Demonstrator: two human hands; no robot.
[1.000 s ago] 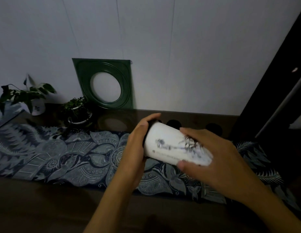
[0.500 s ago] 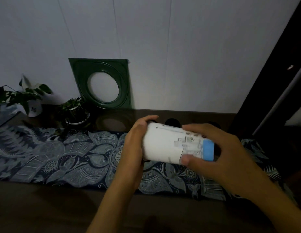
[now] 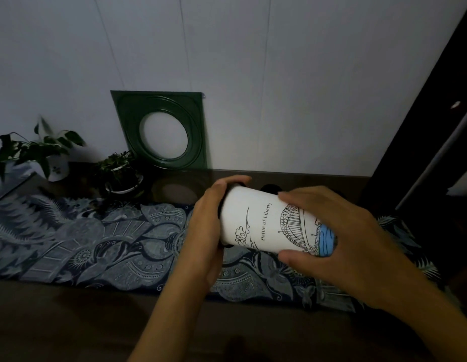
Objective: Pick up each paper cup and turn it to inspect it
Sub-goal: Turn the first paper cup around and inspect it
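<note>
Dim, even indoor light is leaving the table (image 3: 70, 322) at 6 o'clock and the dark panel (image 3: 436, 142) at 3 o'clock nearly black, while the white paper cup (image 3: 266, 223) is reading brightest and wide-angle distortion is bending the edges.

The paper cup (image 3: 263, 223) is white with fine black line drawings, black lettering reading "Statue of Liberty", and a patch of bright blue at one end. The cloth (image 3: 96, 241) is dark navy with pale grey-blue leaves, ferns and scrolled ornament. The counter (image 3: 70, 322) is dark brown. The square frame (image 3: 159, 129) is deep green, the wall (image 3: 279, 87) pale grey
</note>
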